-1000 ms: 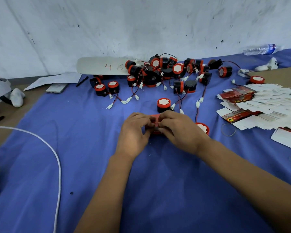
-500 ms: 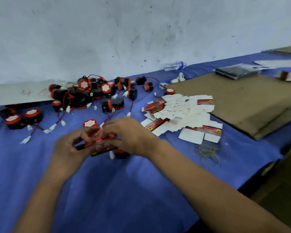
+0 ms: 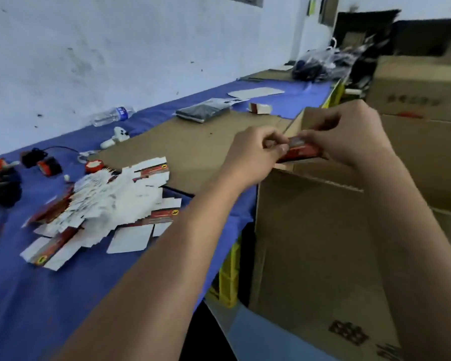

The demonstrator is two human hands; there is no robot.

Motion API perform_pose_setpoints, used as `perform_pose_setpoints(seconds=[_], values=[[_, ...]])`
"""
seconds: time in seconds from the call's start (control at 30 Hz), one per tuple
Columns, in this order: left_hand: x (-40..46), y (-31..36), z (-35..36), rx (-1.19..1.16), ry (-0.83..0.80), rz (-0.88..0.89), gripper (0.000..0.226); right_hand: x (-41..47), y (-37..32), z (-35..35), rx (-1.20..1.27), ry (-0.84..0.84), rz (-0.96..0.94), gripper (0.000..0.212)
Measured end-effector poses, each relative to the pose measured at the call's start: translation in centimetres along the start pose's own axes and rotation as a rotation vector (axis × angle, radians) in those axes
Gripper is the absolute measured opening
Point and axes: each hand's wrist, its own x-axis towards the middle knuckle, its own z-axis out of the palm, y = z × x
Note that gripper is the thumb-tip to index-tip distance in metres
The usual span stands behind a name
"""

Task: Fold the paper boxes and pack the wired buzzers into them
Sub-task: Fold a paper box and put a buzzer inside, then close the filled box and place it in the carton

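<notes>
Over the open carton [image 3: 310,230] at right, my left hand [image 3: 253,155] and right hand [image 3: 349,134] both pinch the red paper box [image 3: 301,151]; I'd tuck its flap fully before releasing.

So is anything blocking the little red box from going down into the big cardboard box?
Nothing visible. Both hands, left hand and right hand, hold the red box right above the open cardboard carton.

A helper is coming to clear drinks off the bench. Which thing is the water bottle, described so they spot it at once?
Follow the blue cloth to its far edge under the white wall. The water bottle lies there on its side, left of the flat cardboard sheet. It is the only clear plastic thing nearby, with a blue label.
</notes>
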Motion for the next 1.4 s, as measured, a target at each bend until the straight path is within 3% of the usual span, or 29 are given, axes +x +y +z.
perform_pose_setpoints(seconds=[0.07,0.13,0.2,0.23,0.4,0.57,0.7,0.77,0.87,0.9,0.97,1.0,1.07,1.2,1.3,1.37,1.4], values=[[0.8,0.5,3.1,0.223,-0.157,0.084,0.015,1.5,3.4,0.2,-0.180,-0.129,0.180,0.017],[0.4,0.0,5.1,0.467,-0.233,0.139,0.039,2.3,5.6,1.9,-0.315,-0.434,0.289,0.014],[-0.3,-0.8,6.0,0.566,-0.117,0.178,0.051,2.6,6.7,3.7,-0.383,-0.695,0.249,0.017],[-0.5,-1.1,6.0,0.561,-0.054,0.182,0.052,2.8,6.8,4.1,-0.384,-0.750,0.208,0.020],[-0.9,-1.0,5.5,0.549,-0.062,0.230,0.057,2.8,6.0,4.6,-0.411,-0.903,0.097,0.019],[-1.5,-1.2,4.8,0.488,-0.136,0.242,0.046,1.5,5.2,4.2,-0.396,-0.906,0.117,0.026],[-3.6,-2.1,2.7,0.340,-0.117,0.201,0.026,0.5,4.0,3.5,-0.342,-0.770,0.129,0.021],[-5.1,-2.7,0.7,0.311,-0.037,0.200,0.026,-0.6,2.7,3.5,-0.334,-0.532,0.153,0.019],[-7.7,-4.2,-3.5,0.304,0.161,0.161,0.022,-2.4,-1.7,5.1,-0.172,-0.040,0.098,0.016],[-8.6,-4.7,-4.9,0.301,0.228,0.133,0.020,-3.1,-3.9,5.9,-0.086,0.061,0.025,0.016],[-11.4,-6.4,-8.9,0.306,0.376,0.050,0.018,-5.1,-9.9,9.3,0.072,0.101,-0.163,0.016],[-12.8,-7.2,-10.7,0.301,0.450,0.005,0.018,-6.4,-12.9,10.8,0.170,0.038,-0.250,0.014],[-16.4,-8.8,-14.9,0.315,0.618,-0.101,0.017,-9.9,-19.0,14.6,0.374,-0.255,-0.368,0.011],[-24.2,-11.6,-23.0,0.355,0.948,-0.326,0.016,-16.9,-27.6,21.7,0.293,-0.711,-0.710,0.008],[-29.4,-13.6,-27.5,0.427,1.129,-0.535,0.018,-21.2,-31.8,25.6,0.281,-0.911,-0.829,0.046],[-32.2,-15.0,-29.9,0.514,1.210,-0.681,0.016,-23.2,-33.7,27.6,0.160,-0.993,-0.888,0.078],[-33.2,-15.6,-30.8,0.548,1.218,-0.744,0.016,-23.7,-34.3,28.5,0.074,-1.013,-0.920,0.083]])
